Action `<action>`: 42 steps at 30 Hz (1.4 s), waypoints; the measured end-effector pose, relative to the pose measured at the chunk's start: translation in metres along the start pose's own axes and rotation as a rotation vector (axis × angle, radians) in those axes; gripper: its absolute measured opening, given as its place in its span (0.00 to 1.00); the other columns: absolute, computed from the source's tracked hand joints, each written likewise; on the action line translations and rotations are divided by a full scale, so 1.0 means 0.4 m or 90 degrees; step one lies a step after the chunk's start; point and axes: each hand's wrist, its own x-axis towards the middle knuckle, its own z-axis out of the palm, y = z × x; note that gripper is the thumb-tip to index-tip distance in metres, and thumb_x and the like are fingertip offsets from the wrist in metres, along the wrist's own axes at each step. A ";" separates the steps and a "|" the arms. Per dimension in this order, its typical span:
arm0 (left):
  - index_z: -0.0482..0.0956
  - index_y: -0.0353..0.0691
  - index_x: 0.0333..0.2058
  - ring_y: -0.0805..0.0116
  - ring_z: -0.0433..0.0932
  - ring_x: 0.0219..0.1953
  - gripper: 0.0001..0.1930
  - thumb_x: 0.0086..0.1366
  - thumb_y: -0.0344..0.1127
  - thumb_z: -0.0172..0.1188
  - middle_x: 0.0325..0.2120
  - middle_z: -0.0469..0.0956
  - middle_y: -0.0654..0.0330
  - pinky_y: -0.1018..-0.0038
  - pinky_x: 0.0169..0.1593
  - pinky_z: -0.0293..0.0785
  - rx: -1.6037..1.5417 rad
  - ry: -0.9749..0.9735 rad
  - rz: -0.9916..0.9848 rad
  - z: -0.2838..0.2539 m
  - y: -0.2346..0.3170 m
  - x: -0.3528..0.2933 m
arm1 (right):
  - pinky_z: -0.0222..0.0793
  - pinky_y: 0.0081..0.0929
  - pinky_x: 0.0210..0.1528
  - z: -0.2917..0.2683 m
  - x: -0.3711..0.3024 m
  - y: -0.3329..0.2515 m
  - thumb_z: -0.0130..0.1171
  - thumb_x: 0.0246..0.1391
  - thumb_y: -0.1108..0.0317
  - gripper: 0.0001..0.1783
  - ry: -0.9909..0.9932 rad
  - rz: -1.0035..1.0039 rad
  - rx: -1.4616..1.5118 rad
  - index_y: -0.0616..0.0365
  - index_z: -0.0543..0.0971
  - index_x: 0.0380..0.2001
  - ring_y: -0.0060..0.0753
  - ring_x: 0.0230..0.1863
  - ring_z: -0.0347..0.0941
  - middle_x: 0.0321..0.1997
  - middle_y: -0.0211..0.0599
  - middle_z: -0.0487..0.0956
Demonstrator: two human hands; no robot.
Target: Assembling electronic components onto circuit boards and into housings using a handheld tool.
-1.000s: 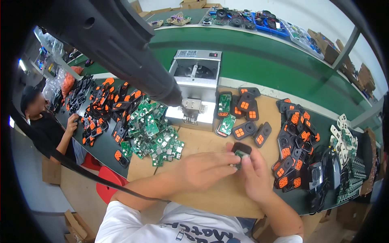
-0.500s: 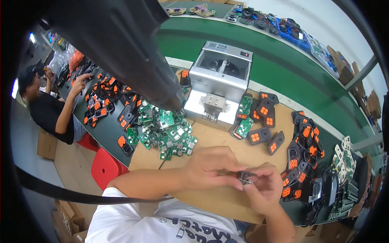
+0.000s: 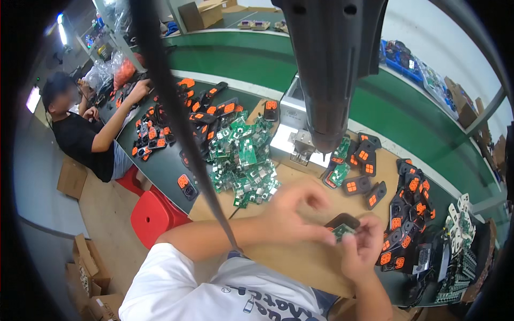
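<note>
My right hand (image 3: 365,243) grips a black plastic housing (image 3: 345,219), its thumb at the near edge. A small green circuit board (image 3: 341,231) shows at the housing's open side. My left hand (image 3: 294,211) is slightly blurred, with thumb and index finger apart. Its thumb tip is at the left edge of the housing; I cannot tell whether it touches. To the left of the machine lies a pile of green circuit boards (image 3: 246,160). More black housings with orange buttons (image 3: 357,185) lie beyond my hands.
A dark cylindrical tool (image 3: 329,80) hangs down in front of a silver machine (image 3: 289,140). Heaps of orange-buttoned housings lie at right (image 3: 409,214) and left (image 3: 155,134). White and green board panels (image 3: 455,230) stand far right. A co-worker (image 3: 88,128) sits at left, near a red stool (image 3: 155,216).
My left hand's fingers have spread and lifted from the housing. The housing now shows its green board. The view has shifted left, and the hanging tool appears farther right, across the machine.
</note>
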 end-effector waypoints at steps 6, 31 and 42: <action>0.67 0.40 0.44 0.71 0.72 0.36 0.23 0.60 0.48 0.64 0.34 0.71 0.61 0.72 0.41 0.71 0.058 0.188 0.331 -0.077 0.249 0.298 | 0.77 0.46 0.43 0.005 0.051 -0.028 0.44 0.63 0.57 0.15 0.061 0.375 0.443 0.55 0.66 0.45 0.41 0.36 0.77 0.47 0.50 0.74; 0.67 0.41 0.47 0.58 0.75 0.20 0.41 0.51 0.74 0.59 0.23 0.76 0.51 0.62 0.25 0.73 -0.355 -0.108 0.043 -0.006 0.188 0.119 | 0.53 0.24 0.17 0.034 0.017 0.060 0.28 0.59 0.26 0.38 -0.030 0.683 0.586 0.51 0.68 0.42 0.24 0.15 0.57 0.20 0.31 0.65; 0.65 0.42 0.41 0.61 0.74 0.19 0.40 0.50 0.75 0.58 0.20 0.75 0.53 0.64 0.25 0.73 -0.292 0.027 -0.048 0.065 0.157 0.106 | 0.51 0.23 0.17 0.027 0.010 0.074 0.25 0.61 0.29 0.38 -0.032 0.645 0.580 0.53 0.68 0.43 0.24 0.14 0.56 0.20 0.32 0.65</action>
